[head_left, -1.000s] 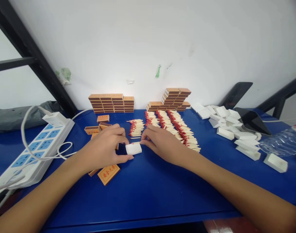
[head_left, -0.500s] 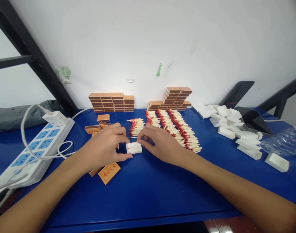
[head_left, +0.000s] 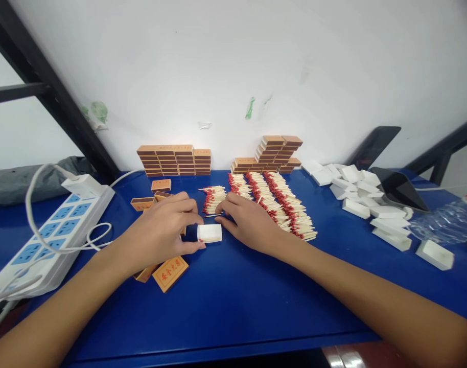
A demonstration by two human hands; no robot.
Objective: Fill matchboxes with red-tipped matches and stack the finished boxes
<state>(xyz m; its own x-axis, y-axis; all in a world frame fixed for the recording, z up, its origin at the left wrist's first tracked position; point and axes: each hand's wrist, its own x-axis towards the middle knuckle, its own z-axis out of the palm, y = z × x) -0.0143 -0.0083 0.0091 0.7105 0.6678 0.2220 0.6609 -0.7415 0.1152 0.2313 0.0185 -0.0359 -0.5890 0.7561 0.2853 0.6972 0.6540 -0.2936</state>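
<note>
My left hand [head_left: 168, 225] grips a small white matchbox tray [head_left: 209, 233] by its left end, thumb at the front and fingers behind. A few matches lie along the near side inside that tray. My right hand [head_left: 252, 220] is just behind and to the right of the tray, thumb and index finger a little apart around the end of a single match [head_left: 213, 215] on the table. Beyond it lies a small pile of red-headed matches [head_left: 214, 198]. Longer rows of matches [head_left: 290, 209] stretch out behind my right hand, which partly covers them.
Stacked matchboxes [head_left: 166, 161] stand against the wall, with a second stack [head_left: 277, 151] farther right. Loose matchbox covers [head_left: 170, 273] lie around my left hand. White trays [head_left: 358, 184], a phone [head_left: 400, 189] and a plastic bottle [head_left: 448, 222] are at right; a power strip [head_left: 61, 225] is at left.
My right hand has moved slightly back from the tray to the single match, and its fingers have parted a little. Matches now lie at the tray's near side. My left hand keeps its hold.
</note>
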